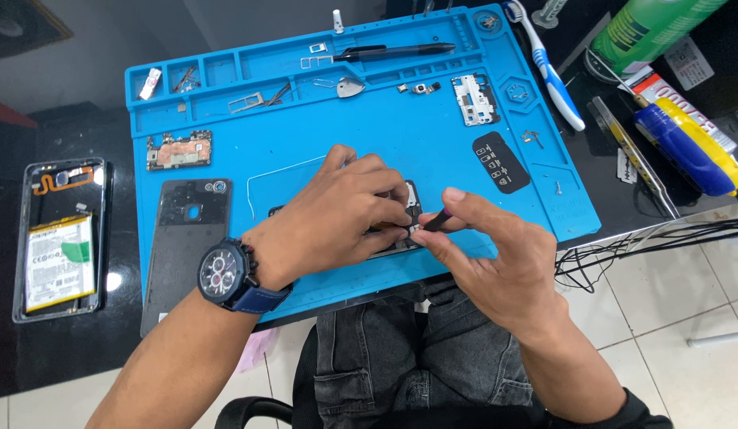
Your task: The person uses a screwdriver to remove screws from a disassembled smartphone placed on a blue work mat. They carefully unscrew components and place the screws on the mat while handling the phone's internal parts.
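Head view, hands (pixel 401 230) hiding phone (pixel 409 208), toothbrush (pixel 548 67) beyond

A phone repair bench: a blue silicone work mat (pixel 496 159) holds sorted screws, a circuit board (pixel 179 150) and a back cover (pixel 186 238), while an opened phone (pixel 61 238) and screwdriver (pixel 687 147) lie alongside.

The blue repair mat (pixel 496 238) was the landmark. Its centre, beyond the two hands, lay bare. Toward its far rim, a metal shield (pixel 475 99) and a pen-like tool (pixel 393 52) blocked passage; at its left end lay a circuit board (pixel 179 150) and a back cover (pixel 186 246). Off its right end lay a toothbrush (pixel 550 71).
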